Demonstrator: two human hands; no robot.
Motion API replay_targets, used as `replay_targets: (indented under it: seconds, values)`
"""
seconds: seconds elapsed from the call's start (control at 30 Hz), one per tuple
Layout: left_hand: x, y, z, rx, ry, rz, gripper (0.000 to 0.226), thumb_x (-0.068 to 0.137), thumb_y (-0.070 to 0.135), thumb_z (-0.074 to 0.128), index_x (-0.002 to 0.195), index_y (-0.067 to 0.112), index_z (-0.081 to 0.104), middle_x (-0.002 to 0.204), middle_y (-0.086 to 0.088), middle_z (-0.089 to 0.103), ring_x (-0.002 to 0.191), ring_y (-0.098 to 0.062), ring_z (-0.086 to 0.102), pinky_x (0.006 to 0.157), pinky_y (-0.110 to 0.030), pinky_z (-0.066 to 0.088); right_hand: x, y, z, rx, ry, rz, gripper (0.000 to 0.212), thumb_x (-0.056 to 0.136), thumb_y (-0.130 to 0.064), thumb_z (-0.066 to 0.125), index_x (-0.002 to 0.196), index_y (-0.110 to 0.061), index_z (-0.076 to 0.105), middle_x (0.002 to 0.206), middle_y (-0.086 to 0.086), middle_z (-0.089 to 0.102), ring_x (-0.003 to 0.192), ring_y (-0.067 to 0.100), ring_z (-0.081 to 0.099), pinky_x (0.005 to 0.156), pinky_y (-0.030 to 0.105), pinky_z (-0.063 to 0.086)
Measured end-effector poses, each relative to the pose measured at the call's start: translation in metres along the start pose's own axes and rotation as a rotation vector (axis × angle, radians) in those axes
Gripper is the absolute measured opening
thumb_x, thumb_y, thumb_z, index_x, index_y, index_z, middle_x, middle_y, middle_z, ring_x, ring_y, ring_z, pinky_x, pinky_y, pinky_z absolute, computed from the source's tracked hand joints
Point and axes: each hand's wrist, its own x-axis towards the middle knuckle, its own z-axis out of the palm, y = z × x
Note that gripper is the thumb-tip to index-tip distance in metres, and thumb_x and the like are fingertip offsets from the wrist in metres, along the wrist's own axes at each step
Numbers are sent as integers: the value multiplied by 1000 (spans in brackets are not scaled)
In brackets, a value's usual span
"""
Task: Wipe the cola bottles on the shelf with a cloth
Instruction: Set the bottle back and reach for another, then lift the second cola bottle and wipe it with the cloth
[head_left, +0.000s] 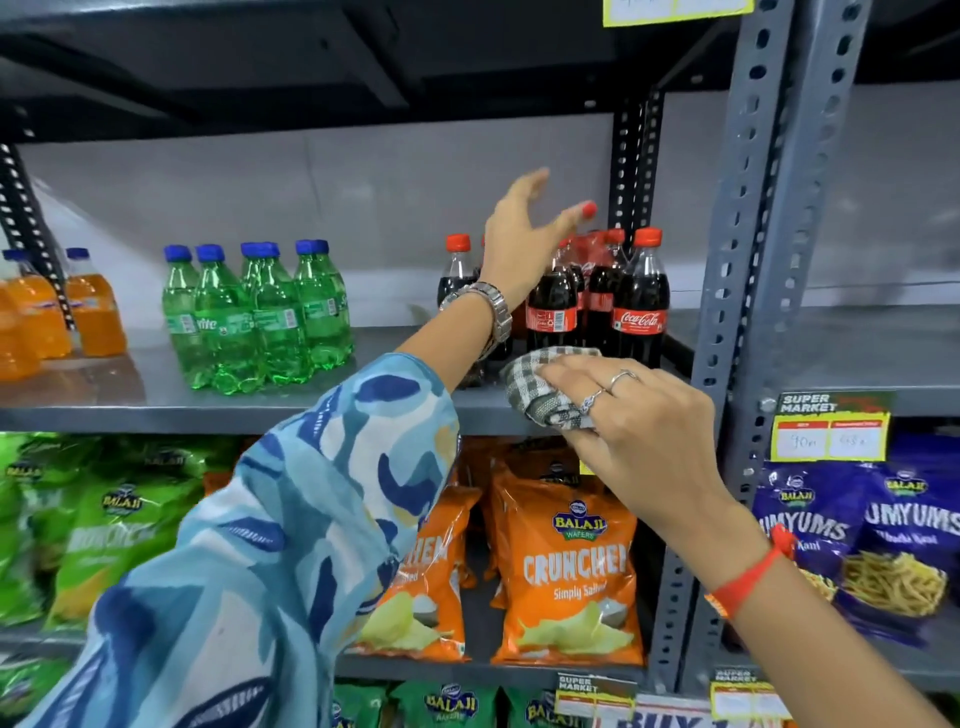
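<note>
**Cola bottles (592, 296) at the right end of the grey shelf (156, 402), one hand above, cloth in front**

Far left on the shelf: orange soda bottles (57, 312), blue caps. Next along, well apart: a cluster of green Sprite bottles (254, 317), blue caps, standing upright. Further right, red-capped cola bottles grouped close against the grey perforated upright post (748, 218), labels facing outward, all standing.

Left hand (524, 244) raised over the cola group, fingers (569, 215) spread and loose, gripping nothing; fingertips just above the red caps at the back, palm in front of the left-hand bottles, partly hiding them. Silver watch (493, 306) at the wrist, blue patterned sleeve (291, 519) below.

Checked cloth (548, 387), grey and white, bunched at the shelf's front edge, just in front of the bases of the front cola bottles; whether touching them, cannot tell. Right hand (639, 436) clasped around the cloth from the right, fingers curled over the top, rings showing, thumb beneath. Red band (748, 577) at the right wrist.

Below the shelf: green snack bags (104, 519), orange Balaji bags (566, 566), purple bags (852, 540) far right.
</note>
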Motion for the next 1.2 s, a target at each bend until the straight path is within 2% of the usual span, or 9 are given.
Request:
replay_targets:
  seconds: [0.1, 0.2, 0.33, 0.47, 0.53, 0.63, 0.73, 1.0, 1.2]
  values:
    - [3, 9, -26, 10, 201, 95, 48, 84, 32, 61, 125, 10, 49, 130, -5, 55, 120, -13, 49, 104, -27, 37, 2, 3, 2, 10, 4, 8, 44, 65, -20, 85, 108, -17, 73, 105, 0, 73, 93, 18, 70, 66, 26, 51]
    - [6, -7, -56, -14, 259, 21, 42, 87, 29, 56, 124, 11, 50, 130, -5, 54, 120, -13, 48, 105, -30, 37, 3, 4, 3, 21, 19, 21, 44, 67, -20, 84, 109, -17, 72, 107, -1, 72, 94, 17, 69, 66, 25, 50]
    - [-4, -34, -72, -120, 70, -323, 54, 87, 33, 55, 132, 8, 39, 139, -8, 43, 126, -19, 41, 106, -32, 31, 4, 2, 0, 21, 44, 11, 40, 69, -20, 77, 109, -17, 72, 106, -2, 72, 93, 17, 69, 65, 24, 49]
    - [-9, -53, -76, -195, -85, -431, 14, 88, 33, 53, 95, 21, 58, 112, -4, 63, 113, -21, 52, 107, -45, 32, 5, -2, -4, 24, 66, -2, 39, 69, -20, 73, 108, -16, 72, 105, -1, 73, 92, 17, 70, 65, 23, 50]
    - [-7, -55, -76, -189, -119, -409, 11, 89, 27, 53, 86, 19, 58, 104, -7, 66, 103, -21, 59, 101, -41, 40, 3, -2, -4, 31, 59, 0, 41, 68, -18, 79, 108, -15, 72, 105, 0, 73, 91, 18, 70, 65, 24, 50]
    - [-6, -48, -73, -152, -146, -374, 18, 91, 23, 51, 80, 11, 58, 82, -2, 64, 69, -10, 61, 72, -25, 48, 0, -2, -5, 28, 49, 18, 46, 64, -17, 85, 108, -15, 72, 104, 0, 73, 90, 19, 70, 64, 25, 51]
    - [-8, -49, -72, -154, -120, -339, 21, 91, 22, 52, 75, 10, 60, 76, 0, 63, 61, -8, 60, 62, -20, 49, -1, -4, -3, 35, 56, 22, 46, 63, -16, 86, 108, -15, 72, 104, 0, 73, 91, 18, 70, 63, 25, 51]
    - [-33, -41, -80, -331, -64, -192, 12, 87, 18, 58, 78, 13, 65, 70, 5, 73, 72, -12, 69, 77, -28, 56, -14, -25, 10, 181, 222, 13, 42, 72, 1, 77, 113, -7, 69, 112, 8, 69, 104, 27, 65, 94, 31, 49]
    - [-68, -33, -80, -541, -89, -294, 8, 84, 14, 63, 81, 7, 68, 85, -14, 73, 85, -30, 69, 88, -43, 53, -13, -49, 14, 218, 253, -30, 36, 80, -3, 73, 116, -4, 67, 118, 14, 66, 115, 33, 59, 97, 43, 48]
